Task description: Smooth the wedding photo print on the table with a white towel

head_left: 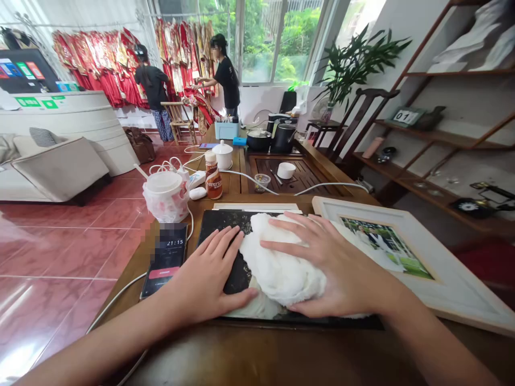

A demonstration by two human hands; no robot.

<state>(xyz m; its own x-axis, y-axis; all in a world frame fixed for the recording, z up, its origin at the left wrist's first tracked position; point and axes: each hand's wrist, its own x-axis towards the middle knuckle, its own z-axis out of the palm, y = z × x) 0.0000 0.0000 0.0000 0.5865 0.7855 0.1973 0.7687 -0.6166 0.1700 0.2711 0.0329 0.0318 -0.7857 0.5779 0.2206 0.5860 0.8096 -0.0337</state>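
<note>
In the head view, our white cloth [281,268] sits bunched near the middle of the frame, on a dark panel [236,268] laid on the table [225,354]. It lies right between our two hands, and the right is plainly the nearer: the right hand [341,257] is on top of it, that grip spread wide, fingers fanned across the upper part and thumb down by the lower edge. How hard it squeezes, we can't tell.

The bundle's longer run slants from upper left to lower right, passing under the right palm. Over on the left, the left hand [211,276] lies flat on the panel, grip spread with the thumb out, its fingers pointing up and right; the thumb tip ends just beside the cloth's lower-left edge, contact unclear.

And flanking all this, a phone [168,257] beyond the left wrist, a framed photo [402,262] at the right.
</note>
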